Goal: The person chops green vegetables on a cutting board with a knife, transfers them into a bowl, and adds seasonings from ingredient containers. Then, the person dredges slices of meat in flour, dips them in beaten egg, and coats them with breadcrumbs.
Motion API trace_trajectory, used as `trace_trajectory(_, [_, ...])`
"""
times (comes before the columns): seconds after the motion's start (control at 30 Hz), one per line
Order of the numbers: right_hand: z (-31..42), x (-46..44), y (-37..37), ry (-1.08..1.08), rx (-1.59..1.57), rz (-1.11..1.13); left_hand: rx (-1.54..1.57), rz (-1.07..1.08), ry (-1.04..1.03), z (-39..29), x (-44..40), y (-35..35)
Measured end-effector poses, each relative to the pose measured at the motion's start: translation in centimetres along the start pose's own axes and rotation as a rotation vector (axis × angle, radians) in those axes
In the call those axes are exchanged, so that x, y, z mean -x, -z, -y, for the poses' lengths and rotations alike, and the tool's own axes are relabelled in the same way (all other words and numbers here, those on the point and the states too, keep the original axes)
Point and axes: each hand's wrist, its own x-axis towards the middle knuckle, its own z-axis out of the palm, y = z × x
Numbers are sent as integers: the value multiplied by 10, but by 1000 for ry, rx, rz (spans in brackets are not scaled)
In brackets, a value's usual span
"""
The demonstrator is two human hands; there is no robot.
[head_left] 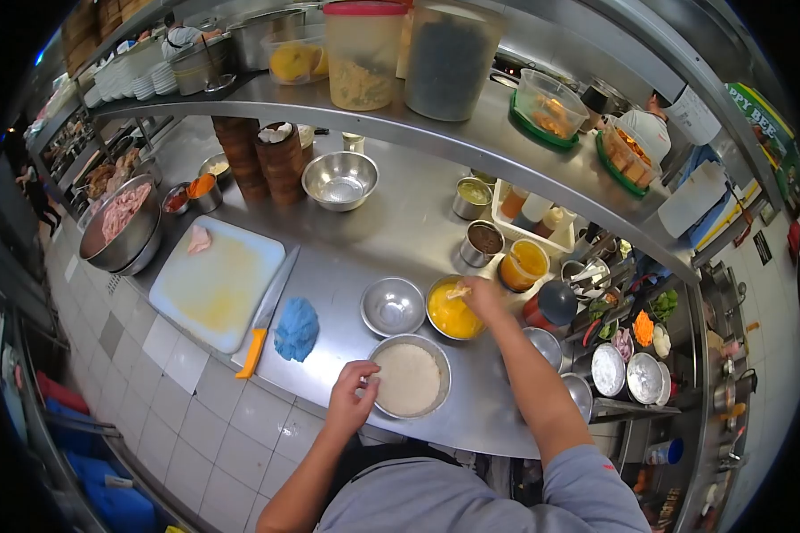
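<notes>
My right hand is closed, its fingertips pinching a pale piece of food, seemingly raw chicken, over a metal bowl of beaten egg. The piece looks coated with yellow egg at its lower end. By the near edge of the counter stands a round metal pan of off-white crumbs or flour. At that pan's left rim is my left hand, with loosely curled fingers and nothing visible in them. A bare metal bowl sits just left of the egg.
A white cutting board carries a scrap of meat. Beside it lie a yellow-handled knife and a blue cloth. Raw meat fills a large bowl at left. A steel shelf crosses above the counter; sauce containers stand right.
</notes>
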Motion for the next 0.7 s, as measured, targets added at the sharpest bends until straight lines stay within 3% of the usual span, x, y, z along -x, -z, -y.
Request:
trace_trajectory(0.1, [-2,-3,9,32,7,-90,-241,378,-54,3,-7,-12])
trace_trajectory(0.13, [-5,-2,6,39,4,-148,-241,378,-48,4,-9,-17])
trace_trajectory(0.2, [-13,6,-13,65,47,-142,-647,635,-202,2,-15,-29])
trace_trajectory(0.23, [-16,10,-22,93,93,-146,-799,794,-133,6,-19,-36])
trace_trajectory(0.27, [-15,16,-26,91,84,-139,-804,799,-124,5,-23,-41])
trace_trajectory(0.33, [-15,25,-33,35,205,169,-1055,809,-136,8,-27,-51])
trace_trajectory(0.47, [-16,34,-30,28,33,105,-1082,786,-59,-1,-36,-63])
trace_trajectory(0.5, [-15,33,-25,27,38,101,-1087,798,-66,21,-36,-69])
trace_trajectory(0.57, [-10,34,-15,14,40,86,-913,710,139,82,-37,-87])
trace_trajectory(0.7, [-13,35,-9,-20,-16,42,-801,781,87,60,-38,-78])
